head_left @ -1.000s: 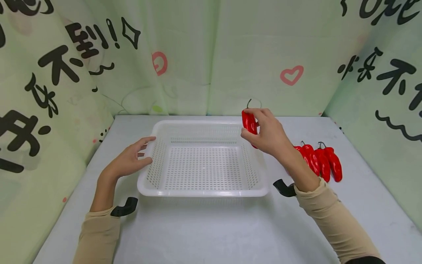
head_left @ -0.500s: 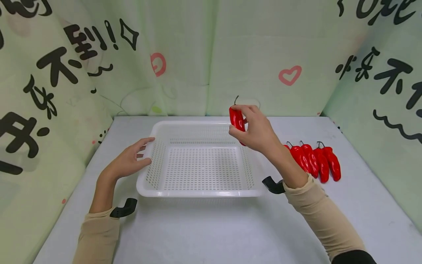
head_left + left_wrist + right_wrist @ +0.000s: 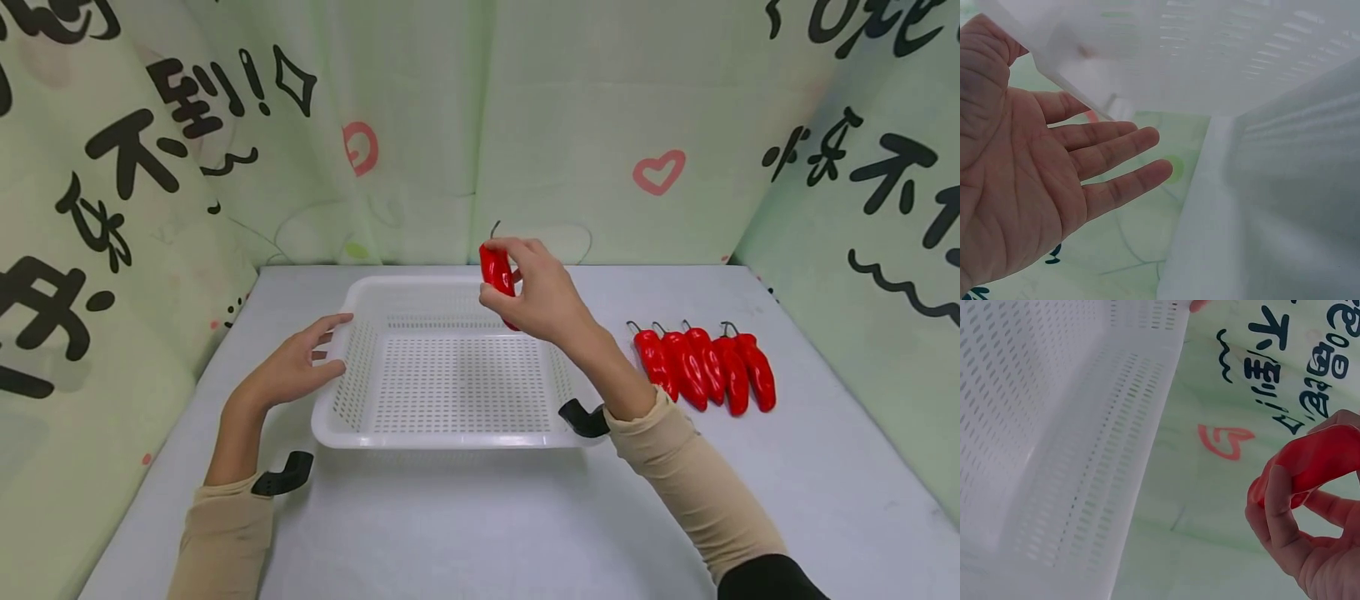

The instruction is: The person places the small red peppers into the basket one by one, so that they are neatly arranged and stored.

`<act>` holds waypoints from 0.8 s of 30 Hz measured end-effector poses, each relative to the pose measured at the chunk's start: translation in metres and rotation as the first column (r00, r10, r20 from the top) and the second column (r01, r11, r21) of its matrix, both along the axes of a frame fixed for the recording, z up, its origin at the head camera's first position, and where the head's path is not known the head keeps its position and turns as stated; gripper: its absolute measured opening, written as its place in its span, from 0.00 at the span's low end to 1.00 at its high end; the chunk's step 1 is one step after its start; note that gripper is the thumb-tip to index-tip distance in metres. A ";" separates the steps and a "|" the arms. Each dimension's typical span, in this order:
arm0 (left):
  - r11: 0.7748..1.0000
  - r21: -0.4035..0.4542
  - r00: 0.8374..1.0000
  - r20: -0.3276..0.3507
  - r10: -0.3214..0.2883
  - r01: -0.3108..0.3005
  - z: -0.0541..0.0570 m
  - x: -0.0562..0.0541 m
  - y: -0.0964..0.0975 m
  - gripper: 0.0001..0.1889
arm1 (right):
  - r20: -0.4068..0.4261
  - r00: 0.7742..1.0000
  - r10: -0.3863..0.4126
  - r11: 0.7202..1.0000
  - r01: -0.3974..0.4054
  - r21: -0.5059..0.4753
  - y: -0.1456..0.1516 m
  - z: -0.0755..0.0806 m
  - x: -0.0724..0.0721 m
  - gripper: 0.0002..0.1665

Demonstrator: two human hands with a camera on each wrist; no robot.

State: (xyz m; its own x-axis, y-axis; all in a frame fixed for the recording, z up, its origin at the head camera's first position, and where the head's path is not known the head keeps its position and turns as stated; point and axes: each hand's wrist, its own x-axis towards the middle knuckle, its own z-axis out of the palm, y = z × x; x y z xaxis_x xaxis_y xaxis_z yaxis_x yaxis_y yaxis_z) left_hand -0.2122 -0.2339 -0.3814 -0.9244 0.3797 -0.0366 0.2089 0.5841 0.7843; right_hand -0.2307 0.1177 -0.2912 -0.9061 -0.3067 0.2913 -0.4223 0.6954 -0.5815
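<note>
Fingers (image 3: 1129,184) straight and parted, your left hand (image 3: 292,367) touches the left rim of the basket (image 3: 457,440); five peppers (image 3: 707,367) lie side by side on the table (image 3: 480,525) to its right. Your right hand (image 3: 540,296) pinches another pepper (image 3: 495,267), stem up, above the basket's far part, before a curtain (image 3: 555,125).

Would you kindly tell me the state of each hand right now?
Left hand: open, at the left side of the white basket.
Right hand: closed, holding a red pepper.
</note>
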 end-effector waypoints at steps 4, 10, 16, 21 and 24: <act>1.000 0.003 1.000 0.000 -0.002 0.002 0.001 0.000 0.001 0.37 | 0.023 1.000 0.008 1.000 -0.008 -0.017 -0.008 -0.003 -0.004 0.35; 1.000 0.002 1.000 -0.016 -0.011 0.011 0.001 0.001 0.000 0.37 | 0.066 0.997 0.032 0.999 -0.029 -0.040 -0.021 -0.006 -0.007 0.32; 1.000 0.012 1.000 -0.003 -0.008 0.008 0.001 0.001 -0.001 0.37 | 0.101 0.992 0.069 0.997 -0.064 -0.053 -0.038 -0.010 -0.009 0.30; 1.000 0.010 1.000 0.002 -0.007 0.007 0.001 0.001 0.000 0.37 | 0.146 0.984 0.100 0.994 -0.092 -0.060 -0.051 -0.014 -0.011 0.29; 1.000 0.004 1.000 0.006 -0.004 0.004 0.001 0.001 0.000 0.37 | 0.178 0.977 0.118 0.992 -0.108 -0.064 -0.057 -0.016 -0.012 0.29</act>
State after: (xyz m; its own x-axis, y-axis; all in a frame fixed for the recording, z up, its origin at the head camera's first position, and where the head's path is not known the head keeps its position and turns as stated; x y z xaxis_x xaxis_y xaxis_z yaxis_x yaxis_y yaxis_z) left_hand -0.2117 -0.2336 -0.3801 -0.9226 0.3835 -0.0407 0.2062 0.5798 0.7882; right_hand -0.2422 0.0608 -0.3075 -0.9057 -0.3985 0.1445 -0.3807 0.6147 -0.6908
